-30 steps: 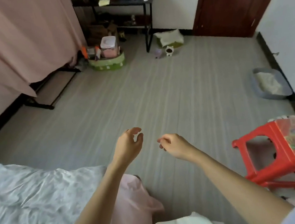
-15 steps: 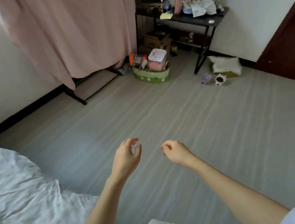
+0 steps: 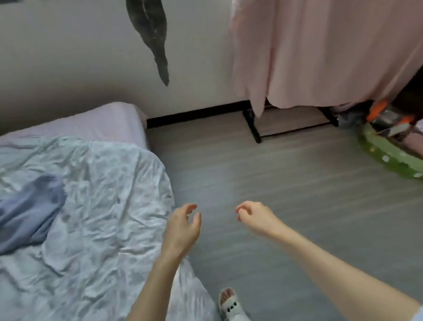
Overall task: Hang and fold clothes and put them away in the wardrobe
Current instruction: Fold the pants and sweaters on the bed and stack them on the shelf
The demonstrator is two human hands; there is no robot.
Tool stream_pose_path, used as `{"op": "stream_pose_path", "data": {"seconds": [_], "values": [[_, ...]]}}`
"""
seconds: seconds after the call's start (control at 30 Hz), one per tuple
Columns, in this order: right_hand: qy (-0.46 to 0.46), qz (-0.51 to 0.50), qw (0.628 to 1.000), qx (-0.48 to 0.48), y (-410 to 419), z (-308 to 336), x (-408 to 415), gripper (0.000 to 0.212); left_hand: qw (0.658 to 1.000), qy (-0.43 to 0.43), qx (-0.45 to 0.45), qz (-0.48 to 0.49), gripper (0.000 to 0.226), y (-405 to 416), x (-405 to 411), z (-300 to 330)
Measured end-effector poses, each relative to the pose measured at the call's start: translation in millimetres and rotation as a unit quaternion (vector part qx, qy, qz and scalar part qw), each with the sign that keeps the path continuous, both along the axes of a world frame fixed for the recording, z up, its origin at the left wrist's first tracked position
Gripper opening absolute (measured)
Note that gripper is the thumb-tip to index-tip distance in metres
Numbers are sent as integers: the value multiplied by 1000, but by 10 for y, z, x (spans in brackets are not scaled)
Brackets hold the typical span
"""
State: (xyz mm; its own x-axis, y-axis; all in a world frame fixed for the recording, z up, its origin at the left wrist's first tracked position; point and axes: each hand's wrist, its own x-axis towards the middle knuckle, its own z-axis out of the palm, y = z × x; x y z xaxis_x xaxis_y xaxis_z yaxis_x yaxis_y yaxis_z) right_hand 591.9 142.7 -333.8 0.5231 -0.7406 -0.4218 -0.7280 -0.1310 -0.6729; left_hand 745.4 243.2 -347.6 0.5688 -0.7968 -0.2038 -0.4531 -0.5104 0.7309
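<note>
Blue garment (image 3: 17,213) on bed (image 3: 96,254), well left of loosely curled, empty fingers (image 3: 191,209).

Both hands hang over bare grey floor (image 3: 300,176), the left hand (image 3: 183,229) just at the edge of the bed (image 3: 92,215), the right hand (image 3: 258,217) out over the floor; the gap between them is free. Ahead, the floor runs unobstructed to the wall's black skirting. To the left the rumpled bed cover rises as a soft barrier, with a blue garment (image 3: 19,213) lying on it well away from the left hand. Ahead and to the right a pink curtain (image 3: 335,30) hangs down over a black metal frame (image 3: 254,125) standing on the floor. Further right a green basket (image 3: 397,164) of clutter blocks the floor by the curtain. Below, a slippered foot (image 3: 229,303) stands just beside the bed.
</note>
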Motion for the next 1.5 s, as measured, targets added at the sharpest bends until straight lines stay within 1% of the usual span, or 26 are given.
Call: {"op": "stream_pose_path", "data": {"seconds": [0.13,0.37,0.43,0.5,0.57,0.67,0.77,0.8,0.83,0.87,0.9,0.97,1.03,1.1,1.13,1.17,1.23,1.27,1.3,1.33,1.37,1.43,1.47,1.5], "values": [[-7,106,994,4,-394,63,1073,31,995,-6,15,94,32,-187,853,38],[9,244,969,28,-683,-43,2318,32,968,31,67,240,33,-65,1767,-96],[25,305,951,31,-780,-159,2771,33,950,45,85,296,34,-9,2072,-229],[29,335,942,25,-849,-185,3016,33,940,52,97,324,34,21,2246,-292],[36,377,925,24,-936,-257,3409,33,916,77,99,380,34,29,2469,-406],[45,425,904,1,-1020,-357,3917,35,888,108,101,435,35,10,2748,-535],[54,469,881,-29,-989,-458,4374,37,874,108,109,461,36,53,3059,-674],[61,492,868,-38,-956,-576,4693,38,861,108,109,484,36,102,3280,-802],[53,498,864,-50,-959,-559,4747,38,863,94,111,484,36,102,3331,-777],[47,516,853,-65,-935,-594,4919,39,861,80,112,490,37,128,3456,-803],[45,544,835,-75,-859,-728,5212,39,850,78,110,508,37,213,3667,-906],[37,584,804,-105,-718,-951,5649,41,843,57,118,521,39,357,4004,-1109],[47,618,772,-138,-527,-1223,6056,45,835,53,144,528,42,531,4334,-1386],[56,656,728,-191,-331,-1490,6399,50,836,26,175,520,47,698,4627,-1653],[59,678,695,-230,-262,-1570,6523,53,839,11,194,508,50,757,4733,-1732],[60,705,650,-277,-160,-1721,6726,57,839,2,219,498,54,850,4908,-1881],[63,754,547,-358,-23,-1939,6999,64,845,-2,289,451,60,1008,5134,-2087],[63,775,507,-371,48,-2048,7117,66,847,-4,314,429,62,1091,5210,-2193],[58,784,481,-387,66,-2135,7193,67,851,-26,322,414,62,1140,5258,-2253],[56,787,466,-402,117,-2245,7309,69,856,-48,304,415,60,1201,5333,-2355],[53,783,464,-412,166,-2317,7410,72,863,-65,263,426,54,1248,5395,-2429],[52,761,494,-417,238,-2414,7588,77,869,-85,166,458,38,1321,5477,-2531],[49,758,510,-403,266,-2467,7669,72,861,-75,125,488,35,1349,5516,-2534],[48,761,531,-369,310,-2501,7739,62,849,-51,87,519,35,1387,5553,-2502]]}}
